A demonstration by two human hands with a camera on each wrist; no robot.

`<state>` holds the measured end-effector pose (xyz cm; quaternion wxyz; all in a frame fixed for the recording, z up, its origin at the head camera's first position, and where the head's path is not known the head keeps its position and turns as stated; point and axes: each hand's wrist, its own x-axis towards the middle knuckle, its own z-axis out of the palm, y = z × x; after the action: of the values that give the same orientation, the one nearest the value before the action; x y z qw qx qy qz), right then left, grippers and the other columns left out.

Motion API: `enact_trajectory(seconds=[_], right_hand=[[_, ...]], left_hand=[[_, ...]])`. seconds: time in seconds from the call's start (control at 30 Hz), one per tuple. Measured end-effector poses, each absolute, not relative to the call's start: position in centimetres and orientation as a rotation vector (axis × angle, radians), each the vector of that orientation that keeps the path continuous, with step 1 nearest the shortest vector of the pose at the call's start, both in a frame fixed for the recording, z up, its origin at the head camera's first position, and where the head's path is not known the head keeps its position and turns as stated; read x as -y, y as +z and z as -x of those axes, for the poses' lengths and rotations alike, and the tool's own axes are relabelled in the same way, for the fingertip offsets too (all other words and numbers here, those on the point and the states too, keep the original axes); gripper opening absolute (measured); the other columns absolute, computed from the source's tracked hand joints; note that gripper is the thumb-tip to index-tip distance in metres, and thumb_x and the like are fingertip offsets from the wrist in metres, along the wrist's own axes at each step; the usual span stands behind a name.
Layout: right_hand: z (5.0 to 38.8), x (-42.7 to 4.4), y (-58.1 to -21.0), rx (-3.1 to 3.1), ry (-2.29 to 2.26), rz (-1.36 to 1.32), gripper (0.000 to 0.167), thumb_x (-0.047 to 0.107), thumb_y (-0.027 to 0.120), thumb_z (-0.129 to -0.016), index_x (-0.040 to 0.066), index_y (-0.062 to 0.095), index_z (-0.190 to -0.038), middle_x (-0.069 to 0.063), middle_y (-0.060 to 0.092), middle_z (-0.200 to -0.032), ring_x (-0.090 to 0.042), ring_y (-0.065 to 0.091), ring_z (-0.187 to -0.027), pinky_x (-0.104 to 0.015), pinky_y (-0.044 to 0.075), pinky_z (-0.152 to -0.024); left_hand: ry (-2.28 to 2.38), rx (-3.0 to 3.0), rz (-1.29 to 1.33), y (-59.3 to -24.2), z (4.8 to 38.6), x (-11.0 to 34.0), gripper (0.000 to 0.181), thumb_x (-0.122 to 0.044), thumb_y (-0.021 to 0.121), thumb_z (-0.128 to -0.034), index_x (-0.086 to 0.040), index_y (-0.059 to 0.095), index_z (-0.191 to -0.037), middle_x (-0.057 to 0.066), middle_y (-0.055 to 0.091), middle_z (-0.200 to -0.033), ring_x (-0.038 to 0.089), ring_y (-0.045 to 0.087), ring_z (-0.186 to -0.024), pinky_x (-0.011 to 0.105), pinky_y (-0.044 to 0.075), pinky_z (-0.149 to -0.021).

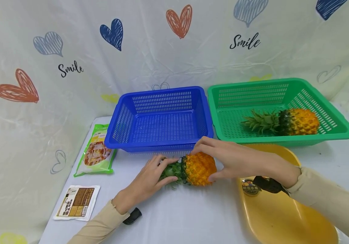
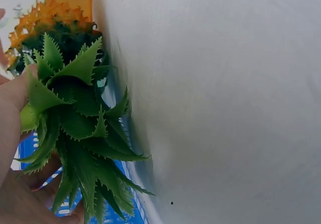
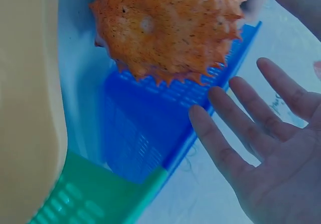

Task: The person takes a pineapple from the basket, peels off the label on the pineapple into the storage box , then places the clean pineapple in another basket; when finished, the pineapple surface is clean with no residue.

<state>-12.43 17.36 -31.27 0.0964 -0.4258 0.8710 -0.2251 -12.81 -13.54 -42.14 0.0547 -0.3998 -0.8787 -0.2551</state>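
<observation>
A pineapple [image 1: 200,168] with an orange body lies on the white table in front of the blue basket, its green crown [image 2: 80,118] to the left. My left hand [image 1: 150,178] grips that crown, thumb on the near side and fingers on the far side; leaves partly hide the fingers in the left wrist view. Around the orange end arches my right hand [image 1: 223,156]. In the right wrist view the right hand [image 3: 271,138] has its fingers spread beside the pineapple [image 3: 165,28], with a gap between.
A blue basket [image 1: 159,147] stands behind the hands. Beside it, a green basket [image 1: 271,139] holds another pineapple [image 1: 300,122]. A yellow tray [image 1: 275,217] lies under the right forearm. At left are a green-edged food bag [image 1: 96,152] and a flat brown-and-white packet [image 1: 77,202].
</observation>
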Motion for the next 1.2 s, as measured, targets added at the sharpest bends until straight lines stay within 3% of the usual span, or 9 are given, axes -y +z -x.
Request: enact_trajectory(seconds=[0.37,0.97,1.2], right_hand=[[13.8,-16.6,-32.6,-2.467,-0.572,1.234,0.085,0.031,0.090,-0.085,0.011,0.046,-0.155,-0.009,0.047,-0.150,-0.034,0.055,-0.132,-0.058,0.048,-0.105],[14.3,-16.6,-33.6,-2.402,-0.603,1.296,0.085,0.028,0.092,-0.083,0.015,0.047,-0.155,-0.008,0.046,-0.143,-0.029,0.052,-0.129,-0.053,0.050,-0.105],[14.6,-16.4,-34.0,-2.319,-0.657,1.303,0.079,0.026,0.091,-0.084,0.014,0.047,-0.148,0.000,0.048,-0.141,-0.019,0.053,-0.126,-0.046,0.051,-0.106]], left_hand=[[-0.719,2.637,1.223,-42.2,12.6,13.6,0.056,-0.032,0.075,-0.0978,-0.019,0.055,-0.149,0.005,0.058,-0.124,0.023,0.058,-0.111,0.046,0.050,-0.093],[-0.709,2.620,1.228,-42.2,12.2,13.6,0.058,-0.033,0.076,-0.0967,-0.019,0.054,-0.148,0.006,0.057,-0.126,0.024,0.059,-0.112,0.049,0.050,-0.095],[-0.696,2.618,1.238,-42.2,12.2,13.6,0.057,-0.036,0.075,-0.0976,-0.020,0.054,-0.149,0.004,0.057,-0.128,0.023,0.058,-0.116,0.047,0.050,-0.096]])
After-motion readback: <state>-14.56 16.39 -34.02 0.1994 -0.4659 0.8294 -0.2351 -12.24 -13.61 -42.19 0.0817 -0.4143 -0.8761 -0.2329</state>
